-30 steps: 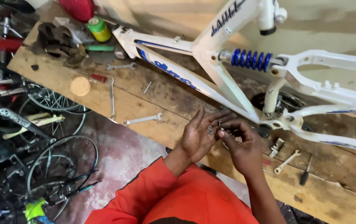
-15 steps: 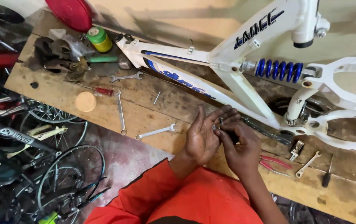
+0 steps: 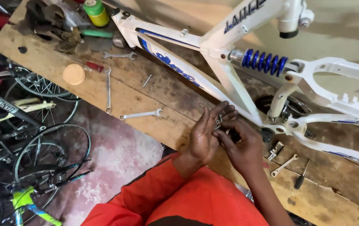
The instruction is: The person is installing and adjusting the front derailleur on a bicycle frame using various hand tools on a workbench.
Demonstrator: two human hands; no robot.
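Seen from above, a person in an orange-red top stands at a worn wooden workbench (image 3: 104, 90) on which a white bicycle frame (image 3: 229, 79) with a blue coil shock (image 3: 263, 62) lies on its side. Both hands meet just in front of the frame's bottom-bracket area, near the middle of the frame. The left hand (image 3: 204, 136) is held open and cupped, palm turned toward the right, with a few small metal parts (image 3: 218, 124) resting against its fingers. The right hand (image 3: 242, 146) has its fingertips pinched over those parts; they look like small bolts or nuts, though they are too small to tell for sure. The step in hand appears to be sorting or picking one small fastener out of the cupped palm. The next move would call for a fine fingertip pinch on a single piece while the left palm stays level, so nothing rolls off onto the bench. To the right of the frame's lower end lie a small wrench (image 3: 284, 164), a socket-like metal piece (image 3: 275, 150) and a dark screwdriver (image 3: 301, 175). To the left of the frame lie three more wrenches (image 3: 141, 114), a red-handled screwdriver (image 3: 92, 66), a round tan disc (image 3: 73, 74) and a green and yellow can (image 3: 96, 11). Beyond the bench edge, farther left of the frame, bicycle wheels (image 3: 50, 155) stand on the floor.
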